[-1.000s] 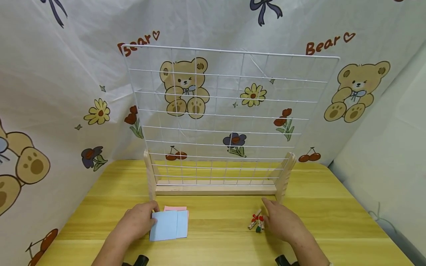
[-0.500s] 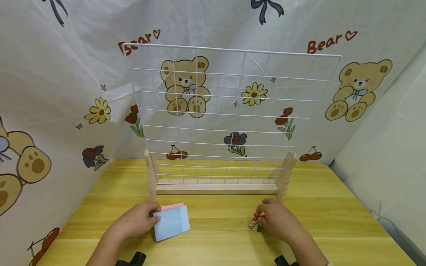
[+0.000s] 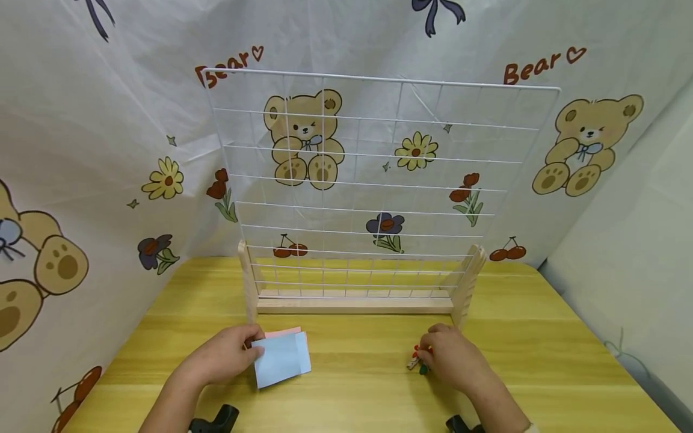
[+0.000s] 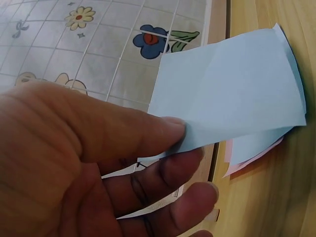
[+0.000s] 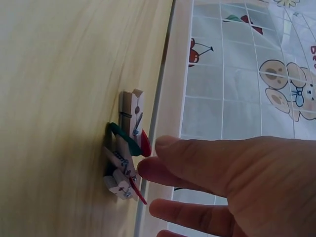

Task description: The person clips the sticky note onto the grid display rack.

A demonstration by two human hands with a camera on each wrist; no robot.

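Note:
Between thumb and fingers, my left hand (image 3: 224,355) pinches a sheet of light blue paper (image 4: 227,89) by its near corner. The sheet is tilted up. Below it, another blue sheet (image 4: 252,145) and a pink paper (image 4: 253,163) lie on the table. On the right, my right hand (image 3: 452,358) reaches over a small cluster of wooden clothespins (image 5: 131,111) decorated with red and green pieces. Its thumb and index fingertips are right at a red piece (image 5: 145,143), spread slightly apart, and the other fingers extend loosely.
A white wire grid panel (image 3: 357,210) stands upright in a wooden base (image 3: 352,307) behind both hands. Beyond it hangs a white bear-print cloth (image 3: 346,36). Two black objects, one of them by the left forearm (image 3: 216,419), show at the bottom edge of the yellow wooden table (image 3: 357,385).
My left hand has lifted and tilted the blue sheet, shifting it slightly right. My right fingers have come in closer over the clothespins, covering more of them.

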